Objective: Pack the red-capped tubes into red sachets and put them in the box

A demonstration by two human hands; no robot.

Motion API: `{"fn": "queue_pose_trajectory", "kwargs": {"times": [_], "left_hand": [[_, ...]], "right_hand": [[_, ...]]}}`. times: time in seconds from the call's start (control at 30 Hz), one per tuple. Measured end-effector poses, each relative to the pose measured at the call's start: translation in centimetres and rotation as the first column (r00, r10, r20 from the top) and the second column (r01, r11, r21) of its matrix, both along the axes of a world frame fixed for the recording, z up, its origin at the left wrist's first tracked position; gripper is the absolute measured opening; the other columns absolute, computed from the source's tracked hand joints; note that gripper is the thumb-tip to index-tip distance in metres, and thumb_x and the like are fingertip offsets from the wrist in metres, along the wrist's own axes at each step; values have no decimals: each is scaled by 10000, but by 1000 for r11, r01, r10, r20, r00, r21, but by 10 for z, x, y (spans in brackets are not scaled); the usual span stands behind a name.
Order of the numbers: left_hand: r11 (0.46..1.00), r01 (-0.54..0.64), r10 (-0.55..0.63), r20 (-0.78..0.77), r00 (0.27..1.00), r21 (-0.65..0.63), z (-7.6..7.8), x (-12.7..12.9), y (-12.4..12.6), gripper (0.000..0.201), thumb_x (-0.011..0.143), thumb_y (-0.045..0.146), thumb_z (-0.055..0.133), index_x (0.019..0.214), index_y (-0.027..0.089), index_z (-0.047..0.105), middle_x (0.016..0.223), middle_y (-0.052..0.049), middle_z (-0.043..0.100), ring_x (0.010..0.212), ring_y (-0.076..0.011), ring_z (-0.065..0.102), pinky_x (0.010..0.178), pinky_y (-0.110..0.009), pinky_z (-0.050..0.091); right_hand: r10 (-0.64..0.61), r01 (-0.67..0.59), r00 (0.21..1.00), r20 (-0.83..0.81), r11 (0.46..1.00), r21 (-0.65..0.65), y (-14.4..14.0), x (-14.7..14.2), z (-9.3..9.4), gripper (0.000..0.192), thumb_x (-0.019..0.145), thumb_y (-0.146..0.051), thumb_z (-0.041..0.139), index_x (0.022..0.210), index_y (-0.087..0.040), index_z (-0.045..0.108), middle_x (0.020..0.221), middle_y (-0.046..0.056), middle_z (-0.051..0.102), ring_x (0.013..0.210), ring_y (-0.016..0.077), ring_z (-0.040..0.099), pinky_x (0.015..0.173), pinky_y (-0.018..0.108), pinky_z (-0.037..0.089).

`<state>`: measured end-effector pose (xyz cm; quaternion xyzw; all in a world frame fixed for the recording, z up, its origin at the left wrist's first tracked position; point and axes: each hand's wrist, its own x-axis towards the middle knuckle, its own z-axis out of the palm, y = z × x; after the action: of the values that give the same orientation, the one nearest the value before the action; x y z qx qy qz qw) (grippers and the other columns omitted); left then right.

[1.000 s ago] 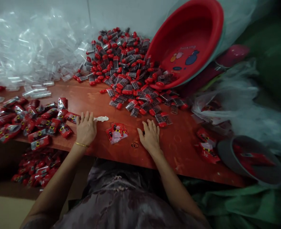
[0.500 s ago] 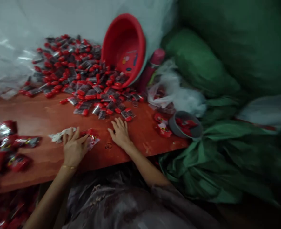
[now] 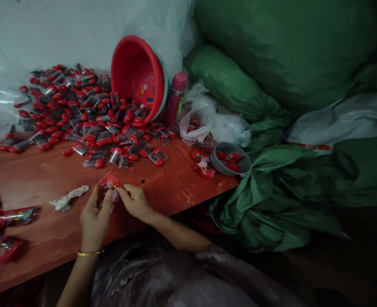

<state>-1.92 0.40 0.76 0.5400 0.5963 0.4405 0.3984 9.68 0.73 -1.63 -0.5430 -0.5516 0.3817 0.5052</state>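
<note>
the right hand [image 3: 137,202] has left its spot on the smooth red-brown worktop [image 3: 169,187] and joined the left hand [image 3: 94,219], so both work together now: each grip pinches the small flat red plastic wrapper [image 3: 107,181], right of the crumpled white scrap [image 3: 67,198]. fingers hide part of it, so i can't tell how many layers. shiny red plastic packets [image 3: 8,248] are cut off at the left.

Reddish table [image 3: 175,187]: heaped red-capped tubes [image 3: 76,111], crumpled white scrap [image 3: 68,199], red packets [image 3: 17,215], grey bowl [image 3: 220,167].
</note>
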Motion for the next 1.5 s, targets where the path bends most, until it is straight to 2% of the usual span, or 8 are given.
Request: {"fn": "queue_pose_trajectory", "kwargs": {"times": [0.13, 0.47, 0.57, 0.67, 0.83, 1.23, 1.37, 1.5], "left_hand": [[935, 27, 169, 510, 843, -355, 4, 13, -4, 501, 504, 449, 816, 870, 128, 695, 831, -71, 720, 741, -191, 665, 718, -307, 529], [877, 37, 332, 660, 674, -479, 7, 23, -3, 390, 427, 288, 877, 717, 127, 673, 734, -23, 718, 649, -120, 651, 615, -223, 538], [885, -27, 359, 643, 677, -465, 8, 17, 3, 376, 393, 274, 887, 638, 124, 643, 673, -3, 700, 610, -109, 639, 604, -214, 540], [889, -23, 347, 638, 687, -458, 11, 14, 6, 391, 380, 288, 889, 625, 123, 633, 647, 1, 687, 597, -108, 635, 595, -207, 537], [878, 33, 324, 642, 695, -478, 10, 23, 1, 400, 429, 315, 869, 702, 130, 642, 695, -21, 705, 602, -129, 649, 575, -230, 538], [872, 55, 310, 636, 707, -487, 13, 14, -9, 380, 464, 338, 859, 679, 122, 633, 692, -40, 700, 630, -132, 646, 620, -239, 509], [849, 106, 315, 658, 684, -517, 14, 12, -10, 429, 455, 378, 863, 732, 122, 659, 753, -58, 711, 694, -161, 661, 635, -263, 509], [842, 111, 326, 663, 674, -528, 11, 13, -8, 417, 442, 381, 868, 700, 135, 652, 723, -47, 701, 656, -150, 649, 622, -259, 505]], "right_hand": [[-51, 35, 972, 231, 997, 72, -7, 15, 1, 344, 878, -362, 429, 574, -209, 382, 527, -46, 392, 512, 92, 368, 514, 222, 258], [83, -179, 901, 426, 965, 191, -3, 35, 0, 331, 952, -310, 351, 742, -182, 573, 668, 16, 589, 650, 129, 534, 633, 229, 406], [122, -317, 755, 644, 928, 196, 20, 72, 10, 262, 932, -220, 385, 1034, -178, 623, 1007, 75, 654, 944, 177, 552, 847, 291, 411], [0, -167, 474, 880, 982, 90, 50, 124, 14, 414, 886, -64, 364, 1205, -216, 580, 1222, 104, 585, 1074, 220, 482, 897, 372, 355], [87, -192, 201, 976, 980, -48, 56, 161, 7, 389, 883, -110, 428, 1217, -236, 582, 1225, 92, 591, 1067, 254, 456, 859, 389, 305], [170, -458, 242, 955, 888, -42, 54, 143, -1, 335, 892, -164, 445, 1197, -179, 583, 1252, 108, 592, 1080, 243, 500, 976, 423, 260], [195, -375, 538, 820, 927, 26, 36, 129, -7, 239, 890, -266, 486, 1055, -152, 616, 1033, 127, 672, 932, 231, 582, 892, 398, 384], [389, -382, 856, 341, 920, -90, -14, 112, 4, 266, 888, -369, 451, 974, -173, 608, 703, 15, 627, 576, 138, 577, 595, 265, 452]]}}
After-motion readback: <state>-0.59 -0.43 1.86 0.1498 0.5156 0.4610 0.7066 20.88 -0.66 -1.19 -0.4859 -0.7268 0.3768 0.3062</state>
